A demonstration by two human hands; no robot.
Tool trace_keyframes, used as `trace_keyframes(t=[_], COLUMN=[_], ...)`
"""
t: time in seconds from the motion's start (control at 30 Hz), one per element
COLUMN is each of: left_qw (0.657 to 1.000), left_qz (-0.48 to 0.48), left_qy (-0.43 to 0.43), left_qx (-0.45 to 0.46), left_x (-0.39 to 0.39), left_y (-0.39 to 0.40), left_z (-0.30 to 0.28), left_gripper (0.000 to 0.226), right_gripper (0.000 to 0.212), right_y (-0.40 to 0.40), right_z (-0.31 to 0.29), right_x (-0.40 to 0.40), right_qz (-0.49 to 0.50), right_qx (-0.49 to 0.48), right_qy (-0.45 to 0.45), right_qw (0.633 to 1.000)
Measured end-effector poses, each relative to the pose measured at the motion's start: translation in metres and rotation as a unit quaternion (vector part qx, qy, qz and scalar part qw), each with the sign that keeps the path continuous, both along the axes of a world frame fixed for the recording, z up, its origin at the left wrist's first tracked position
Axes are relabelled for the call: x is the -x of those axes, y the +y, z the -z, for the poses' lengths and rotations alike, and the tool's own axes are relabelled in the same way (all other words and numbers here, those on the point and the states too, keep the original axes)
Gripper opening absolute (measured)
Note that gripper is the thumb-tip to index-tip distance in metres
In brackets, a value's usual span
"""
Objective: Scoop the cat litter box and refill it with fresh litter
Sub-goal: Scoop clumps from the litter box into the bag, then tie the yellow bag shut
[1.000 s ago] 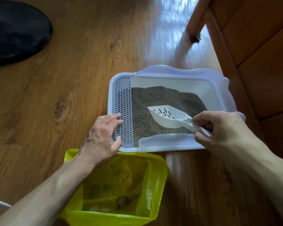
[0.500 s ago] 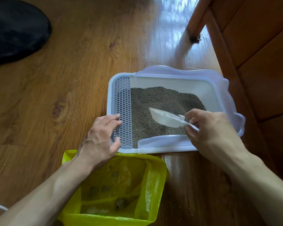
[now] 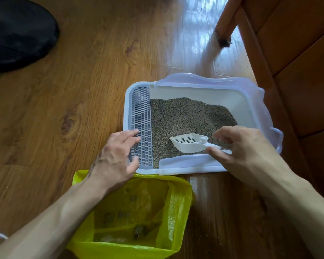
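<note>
While the sifting goes on: the white slotted scoop (image 3: 188, 144) lies low over the grey litter (image 3: 185, 116) in the near part of the litter box (image 3: 251, 101), which sits on the wooden floor (image 3: 82, 81)
Right hand: the right hand (image 3: 245, 148) pinches the scoop's handle between thumb and fingers (image 3: 221, 134), other fingers curled over it
Left hand: the left hand (image 3: 116, 156) rests with straight fingers on the grey grid step (image 3: 141, 124) at the box's left edge, thumb at the near rim, steadying it
Doing it well: I would drive the scoop flat and deep along the bottom, lift slowly, and shake gently so loose grains fall through the slots, leaving only clumps; keep the left hand pressing so the box does not slide
Scoop contents: looks empty, slots showing dark
Litter box contents: litter heaped toward the far middle, thinner by the right wall; no clump plainly visible on top
Yellow bag: the yellow bag (image 3: 178, 208) stands open just in front of the box, with several dark clumps at its bottom
Fresh litter: no supply in view; refilling looks not yet begun
</note>
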State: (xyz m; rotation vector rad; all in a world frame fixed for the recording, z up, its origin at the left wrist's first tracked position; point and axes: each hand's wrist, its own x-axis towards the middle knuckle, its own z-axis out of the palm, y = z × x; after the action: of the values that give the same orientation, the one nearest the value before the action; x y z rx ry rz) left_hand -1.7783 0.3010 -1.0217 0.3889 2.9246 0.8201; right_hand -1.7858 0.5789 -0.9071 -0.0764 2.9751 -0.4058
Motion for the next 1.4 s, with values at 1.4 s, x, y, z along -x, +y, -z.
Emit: trace_keyframes(t=[1.4], left_qw=[0.915], left_qz=[-0.402], left_qy=[0.006], left_qx=[-0.038], left_x=[-0.153], left_y=[-0.080], left_z=[-0.110], left_gripper=[0.014], right_gripper=[0.012], right_y=[-0.155], right_z=[0.016], right_x=[-0.065], right_qz=[-0.167], right_qx=[0.103], right_qy=[-0.158], right_qw=[0.968])
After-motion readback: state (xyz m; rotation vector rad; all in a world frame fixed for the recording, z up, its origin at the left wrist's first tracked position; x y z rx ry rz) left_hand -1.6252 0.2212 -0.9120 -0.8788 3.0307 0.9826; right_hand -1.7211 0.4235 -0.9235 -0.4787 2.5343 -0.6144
